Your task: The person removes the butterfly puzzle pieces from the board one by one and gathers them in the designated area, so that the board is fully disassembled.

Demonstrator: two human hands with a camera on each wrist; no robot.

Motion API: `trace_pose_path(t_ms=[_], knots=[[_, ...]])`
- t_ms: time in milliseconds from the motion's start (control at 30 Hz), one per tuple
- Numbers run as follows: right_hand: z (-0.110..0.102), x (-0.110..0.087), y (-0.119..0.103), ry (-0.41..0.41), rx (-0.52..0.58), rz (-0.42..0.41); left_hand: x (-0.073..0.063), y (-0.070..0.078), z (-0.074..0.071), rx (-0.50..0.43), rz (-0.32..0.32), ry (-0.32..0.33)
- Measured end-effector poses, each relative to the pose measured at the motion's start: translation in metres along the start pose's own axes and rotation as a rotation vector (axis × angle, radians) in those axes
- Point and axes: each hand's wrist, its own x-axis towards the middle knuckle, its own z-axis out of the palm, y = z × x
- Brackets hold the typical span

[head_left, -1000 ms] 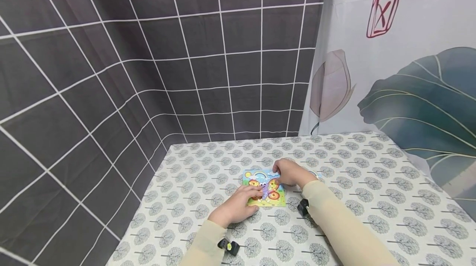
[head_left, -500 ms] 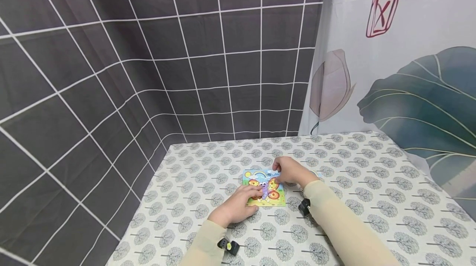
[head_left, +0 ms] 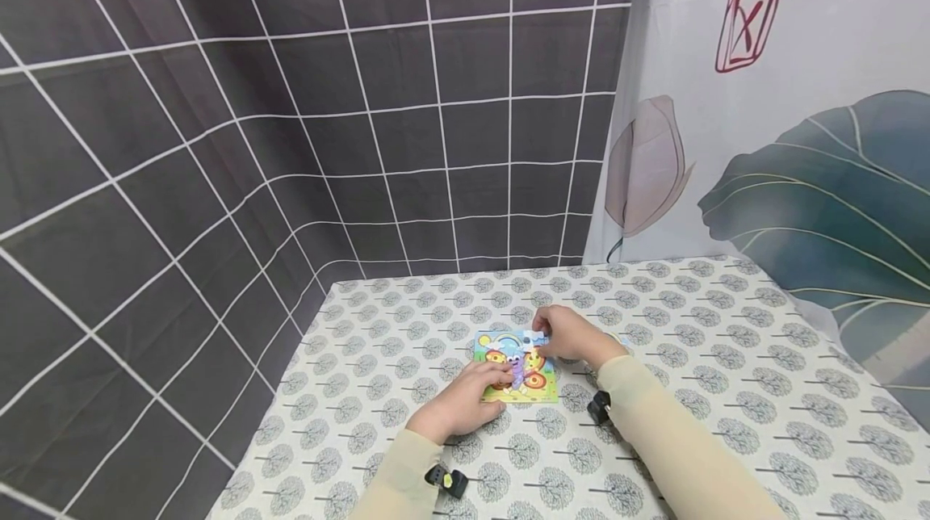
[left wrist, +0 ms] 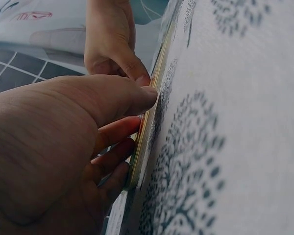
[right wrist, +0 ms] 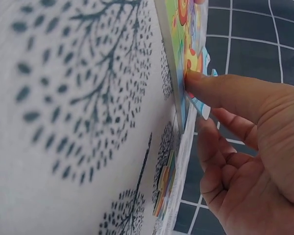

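A butterfly jigsaw puzzle (head_left: 543, 392) lies on the tablecloth, with a rainbow, a sun and a purple body in its picture. My left hand (head_left: 465, 401) rests on its left side, fingers extended over the picture and thumb at the near edge. At the upper right corner, my right hand (head_left: 570, 334) pinches a puzzle piece (right wrist: 201, 106) between thumb and fingers. That piece is blue and white with some yellow and red, and it stands tilted up from the board. Part of it hides behind the thumb in the right wrist view.
One or more loose puzzle pieces (right wrist: 165, 185) lie on the cloth to the right of the board, mostly behind my right hand in the head view. A tree-print tablecloth (head_left: 407, 306) covers the table. Dark gridded fabric (head_left: 472, 140) hangs behind and to the left.
The puzzle piece in my right hand has lifted and tilted at the upper right corner, baring part of the board beneath. My right wrist has shifted slightly rightward; my left hand has stayed put.
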Motion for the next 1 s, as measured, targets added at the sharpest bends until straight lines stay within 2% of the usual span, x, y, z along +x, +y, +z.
trace_pose_path(t_ms=[300, 567, 1000], knots=[[-0.001, -0.001, 0.004, -0.002, -0.027, -0.022, 0.0, 0.001, -0.001, 0.001, -0.004, 0.0], [0.001, -0.002, 0.008, -0.011, -0.031, -0.003, 0.001, 0.001, 0.0, -0.005, -0.006, -0.007], [-0.006, -0.017, 0.014, 0.07, 0.009, -0.004, 0.0, 0.0, 0.0, -0.015, -0.014, -0.01]])
